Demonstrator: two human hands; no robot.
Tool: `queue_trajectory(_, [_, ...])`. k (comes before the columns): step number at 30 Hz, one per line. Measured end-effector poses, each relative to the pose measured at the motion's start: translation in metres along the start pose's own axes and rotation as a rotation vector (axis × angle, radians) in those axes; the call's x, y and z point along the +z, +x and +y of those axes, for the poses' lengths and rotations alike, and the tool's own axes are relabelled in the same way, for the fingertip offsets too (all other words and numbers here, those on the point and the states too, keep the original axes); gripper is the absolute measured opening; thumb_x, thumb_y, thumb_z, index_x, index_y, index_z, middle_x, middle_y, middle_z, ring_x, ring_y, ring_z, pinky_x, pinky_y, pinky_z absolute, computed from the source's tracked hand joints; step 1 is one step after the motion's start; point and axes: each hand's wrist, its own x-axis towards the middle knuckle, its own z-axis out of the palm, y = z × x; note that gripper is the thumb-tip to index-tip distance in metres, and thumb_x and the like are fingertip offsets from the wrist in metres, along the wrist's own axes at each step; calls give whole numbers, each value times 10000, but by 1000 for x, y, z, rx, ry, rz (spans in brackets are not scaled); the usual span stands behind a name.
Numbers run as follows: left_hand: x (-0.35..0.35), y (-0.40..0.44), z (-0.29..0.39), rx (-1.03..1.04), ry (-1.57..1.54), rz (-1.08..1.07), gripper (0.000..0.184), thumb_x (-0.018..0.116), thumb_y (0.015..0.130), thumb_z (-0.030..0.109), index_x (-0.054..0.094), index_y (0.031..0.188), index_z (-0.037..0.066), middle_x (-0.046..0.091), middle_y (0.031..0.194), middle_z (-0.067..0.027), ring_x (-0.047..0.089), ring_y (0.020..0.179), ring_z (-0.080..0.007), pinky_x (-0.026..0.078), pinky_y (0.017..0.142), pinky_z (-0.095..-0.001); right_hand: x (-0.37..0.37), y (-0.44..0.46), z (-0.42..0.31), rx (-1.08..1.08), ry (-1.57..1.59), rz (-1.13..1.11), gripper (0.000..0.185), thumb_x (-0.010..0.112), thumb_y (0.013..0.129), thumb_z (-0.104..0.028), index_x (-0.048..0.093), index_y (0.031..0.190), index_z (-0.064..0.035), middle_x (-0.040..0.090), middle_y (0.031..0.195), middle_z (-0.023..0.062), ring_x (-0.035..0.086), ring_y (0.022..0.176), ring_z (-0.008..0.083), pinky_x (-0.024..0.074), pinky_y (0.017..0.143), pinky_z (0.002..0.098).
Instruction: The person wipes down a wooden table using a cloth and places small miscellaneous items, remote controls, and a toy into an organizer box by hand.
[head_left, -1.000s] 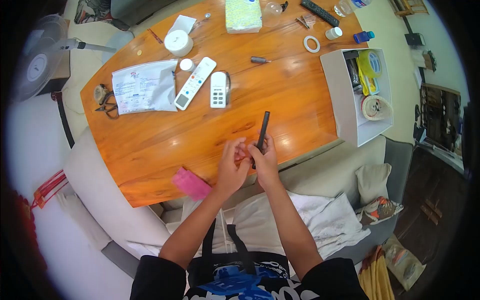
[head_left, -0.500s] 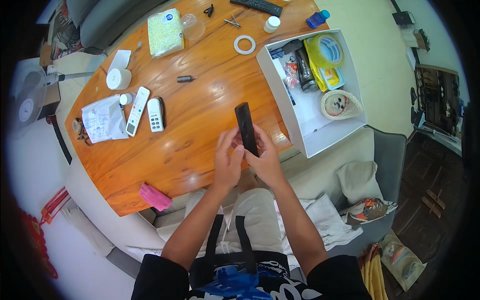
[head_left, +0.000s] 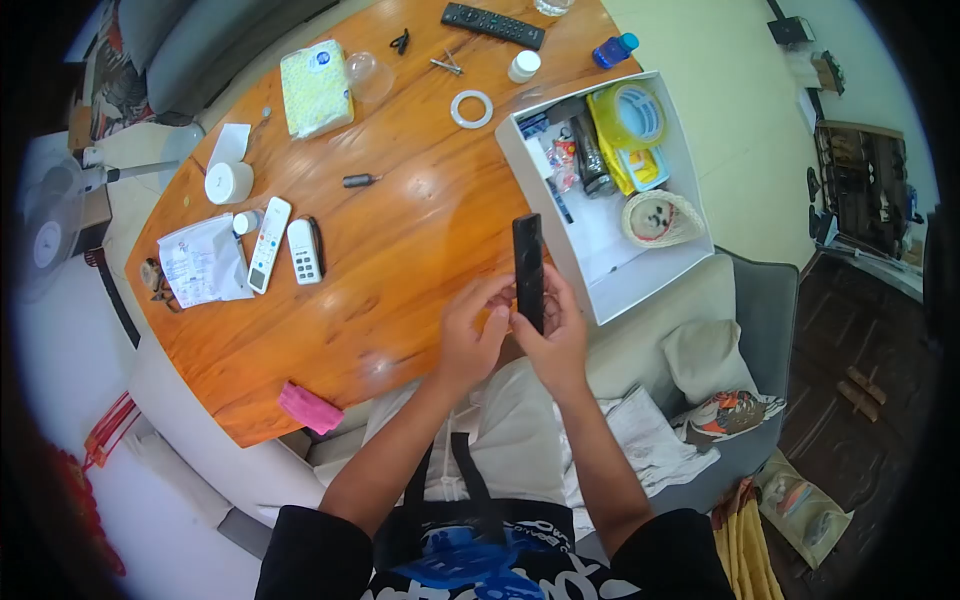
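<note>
A slim black remote control (head_left: 528,270), its buttons not visible, stands out lengthwise over the table's front edge near the white box. My right hand (head_left: 557,345) grips its lower end, thumb across the near side and fingers behind. From the left, my left hand (head_left: 474,335) is closed, its curled fingertips against the remote's side and its thumb near the lower end. Part of the fingers of both hands is hidden behind the remote.
On the wooden table (head_left: 400,270) lie white remotes (head_left: 270,245), a small dark tool (head_left: 360,181), a tissue pack (head_left: 316,90), a white ring (head_left: 471,109) and a pink cloth (head_left: 310,407). The white box (head_left: 610,300) on the right holds tape (head_left: 640,113) and a small woven basket (head_left: 660,220).
Both hands and the black remote control have shifted right, closer to the white box. The remote now points more straight ahead. The view has also moved slightly.
</note>
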Motion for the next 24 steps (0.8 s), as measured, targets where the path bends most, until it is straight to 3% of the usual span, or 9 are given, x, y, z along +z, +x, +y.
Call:
queue_trajectory(8, [54,12,-2,66,53,95,334,561,864,3,625,1187,-48,649,971,-165,635,874,-257,511,807,-336,-43,16,-15,-126,-116,-10,700,625,804,118,391,1459,41,490,1234,82,565,1175,191,461,1032,333])
queue_trajectory(12, [87,35,1,88,76,114,351,567,868,7,622,1209,-53,639,984,-158,623,878,-250,508,803,-336,-80,46,-22,-212,-383,24,682,714,746,28,505,1394,-2,517,1109,112,587,1047,213,488,841,307])
queue_trajectory(16, [111,58,5,56,138,101,362,567,875,-6,616,1231,-47,632,1001,-151,619,873,-235,504,807,-325,-105,80,-34,-142,-519,-80,720,781,728,-26,512,1395,-43,549,1061,113,616,926,223,509,705,321])
queue_trajectory(19, [112,67,4,1,208,141,348,567,874,-27,626,1216,-30,621,1015,-140,613,888,-225,498,813,-313,-110,103,-37,-163,-556,-114,749,788,722,-34,489,1408,-31,549,1049,116,615,932,217,506,670,316])
queue_trajectory(24, [111,71,5,23,307,404,289,562,876,-46,642,1151,-5,598,1028,-121,588,894,-204,486,800,-301,-96,137,-14,-303,-955,-116,847,753,755,-73,324,1479,28,514,1093,224,541,1023,407,478,842,464])
